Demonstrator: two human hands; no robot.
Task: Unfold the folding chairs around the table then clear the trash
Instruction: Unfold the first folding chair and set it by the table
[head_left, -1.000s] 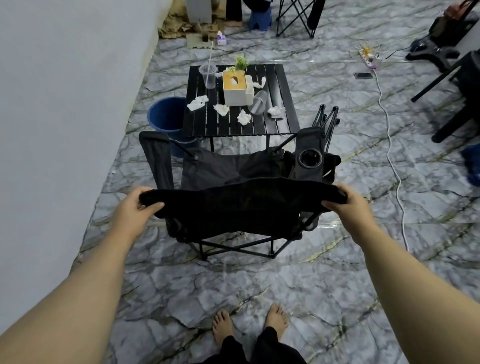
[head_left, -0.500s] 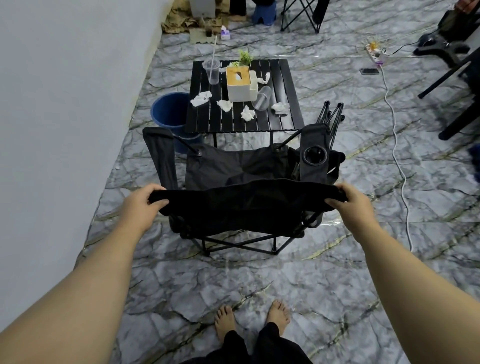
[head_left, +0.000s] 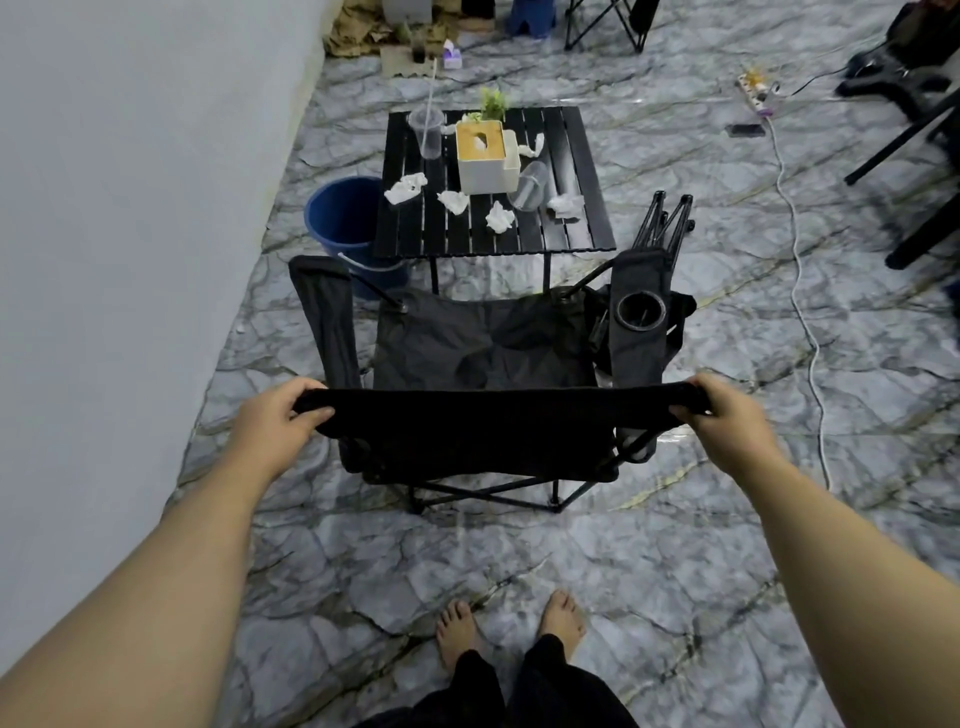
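A black folding chair (head_left: 483, 353) stands opened on the marble floor, its seat facing the low black slatted table (head_left: 576, 156). My left hand (head_left: 275, 421) grips the left end of the backrest's top edge and my right hand (head_left: 727, 421) grips the right end. On the table lie several crumpled white tissues (head_left: 501, 217), a clear cup with a straw (head_left: 427, 132), a tipped clear cup (head_left: 530, 184) and a white tissue box (head_left: 483, 156). A second folding chair (head_left: 665, 221), still folded, leans right of the table. A blue bucket (head_left: 343, 213) sits at the table's left.
A grey wall (head_left: 130, 208) runs close along the left. A white cable (head_left: 800, 291) and power strip (head_left: 756, 91) lie on the floor at right, beside dark chair legs (head_left: 914, 140). Cardboard and another folding chair stand at the far end. My bare feet are below the chair.
The backrest has been pulled wider and straighter between my hands, and the chair's seat has spread flatter. The chair sits a little closer to the table.
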